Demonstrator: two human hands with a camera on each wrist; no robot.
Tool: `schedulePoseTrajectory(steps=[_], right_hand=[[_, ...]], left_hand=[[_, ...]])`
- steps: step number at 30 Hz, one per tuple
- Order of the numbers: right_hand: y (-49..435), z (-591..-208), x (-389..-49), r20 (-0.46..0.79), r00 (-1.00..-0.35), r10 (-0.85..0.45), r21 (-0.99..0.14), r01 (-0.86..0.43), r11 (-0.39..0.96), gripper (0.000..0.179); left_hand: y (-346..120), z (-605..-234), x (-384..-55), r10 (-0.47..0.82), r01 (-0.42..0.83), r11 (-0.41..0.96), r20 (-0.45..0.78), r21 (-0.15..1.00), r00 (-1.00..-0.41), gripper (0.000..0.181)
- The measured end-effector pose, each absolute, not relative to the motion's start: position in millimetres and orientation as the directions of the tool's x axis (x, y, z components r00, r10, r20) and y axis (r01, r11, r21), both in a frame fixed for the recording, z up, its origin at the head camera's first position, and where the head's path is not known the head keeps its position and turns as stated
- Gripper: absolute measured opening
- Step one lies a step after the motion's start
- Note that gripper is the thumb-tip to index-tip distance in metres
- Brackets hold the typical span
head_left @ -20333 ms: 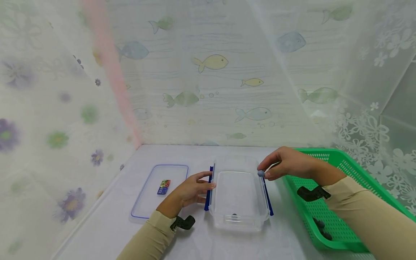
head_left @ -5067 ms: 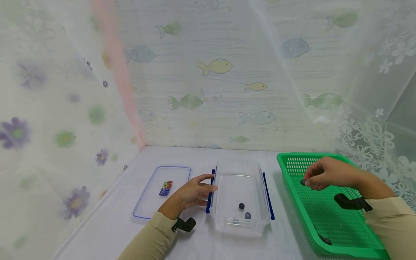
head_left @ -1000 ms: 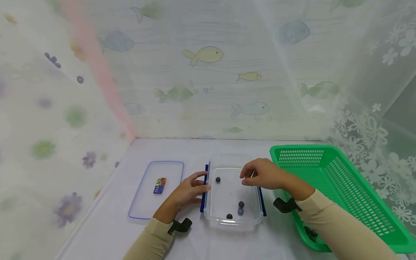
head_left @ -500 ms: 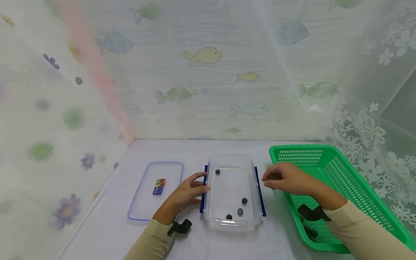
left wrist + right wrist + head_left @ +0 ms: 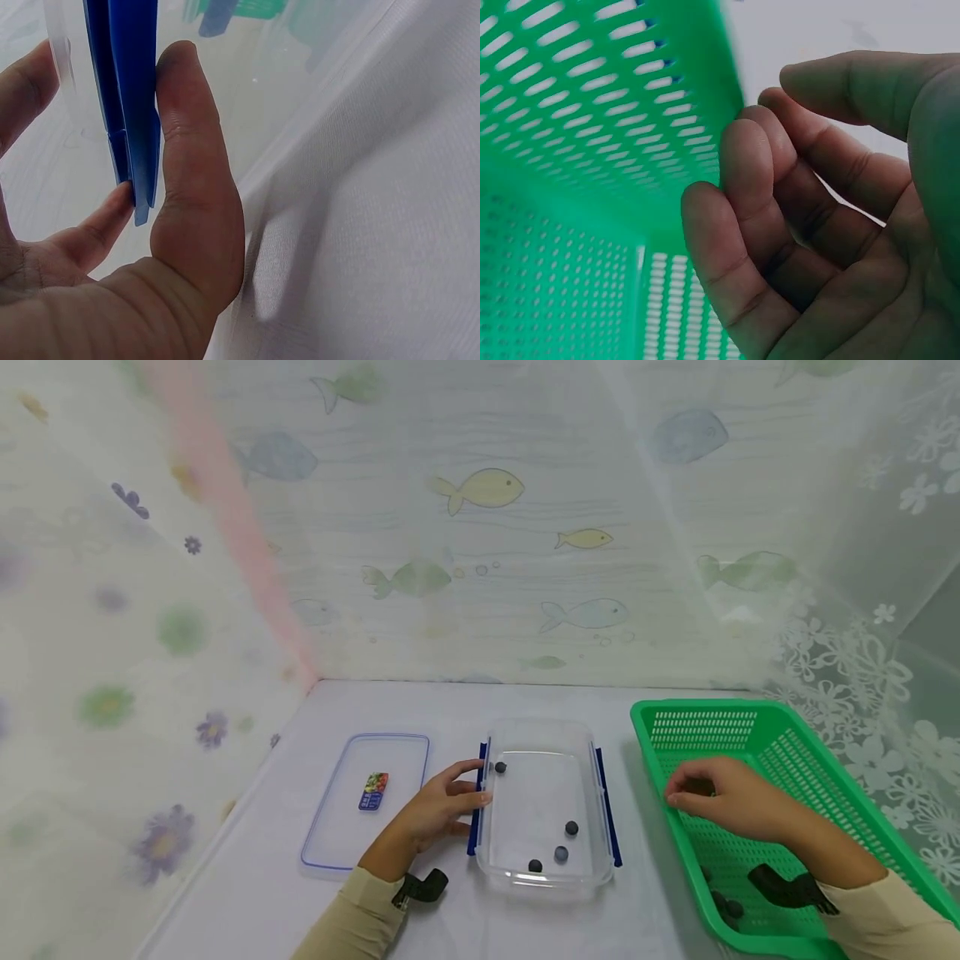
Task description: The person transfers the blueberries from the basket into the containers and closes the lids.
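A clear plastic food container with blue side latches stands mid-table, with several dark blueberries lying inside it. My left hand grips its left side; in the left wrist view the thumb lies along one face of the blue latch and the fingers are on the other side. To the right, my right hand hovers at the left rim of the green basket, fingers loosely curled with nothing between them. More blueberries lie in the basket's near left corner.
A clear lid with a blue edge and a colourful label lies flat to the left of the container. White cloth covers the table. Patterned curtains hang behind and at both sides.
The container held one visible blueberry at first and now holds several. In the last second my right hand has moved right, from over the container to the basket. My left hand stays in place.
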State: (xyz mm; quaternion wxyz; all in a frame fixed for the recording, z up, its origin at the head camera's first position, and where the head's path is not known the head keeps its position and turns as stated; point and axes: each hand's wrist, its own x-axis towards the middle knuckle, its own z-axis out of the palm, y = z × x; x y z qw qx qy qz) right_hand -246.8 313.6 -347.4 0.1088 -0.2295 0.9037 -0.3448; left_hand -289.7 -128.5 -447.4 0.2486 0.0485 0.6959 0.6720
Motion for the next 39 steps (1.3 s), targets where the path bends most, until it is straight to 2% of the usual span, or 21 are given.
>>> schedulePoseTrajectory(steps=[5,14,27,33,39], right_hand=[[326.3,-353.9,-244.2,-0.052,-0.856,-0.514,-0.692,-0.34,0.637,0.008],[352.4,-370.0,-242.2,-0.169,-0.788,-0.592,-0.735,-0.3,0.608,0.014],[355.5,-381.5,-245.4,-0.476,-0.681,-0.556,-0.74,-0.03,0.671,0.034],[344.8,-379.0,-249.0,-0.515,-0.644,-0.566,-0.749,0.016,0.663,0.047],[336.2,-379.0,-257.2,-0.525,-0.64,-0.561,-0.739,0.017,0.673,0.053]], left_hand=[[-129.6,-447.5,-289.7,0.401,-0.267,0.091,-0.281,0.959,-0.872,0.075],[-129.2,-447.3,-290.3,0.415,-0.266,0.078,-0.274,0.961,-0.868,0.076],[-129.3,-448.5,-290.2,0.405,-0.261,0.083,-0.272,0.962,-0.873,0.077],[-129.3,-448.5,-289.8,0.403,-0.271,0.085,-0.282,0.959,-0.871,0.075],[-129.1,-449.6,-290.7,0.403,-0.278,0.077,-0.285,0.957,-0.869,0.076]])
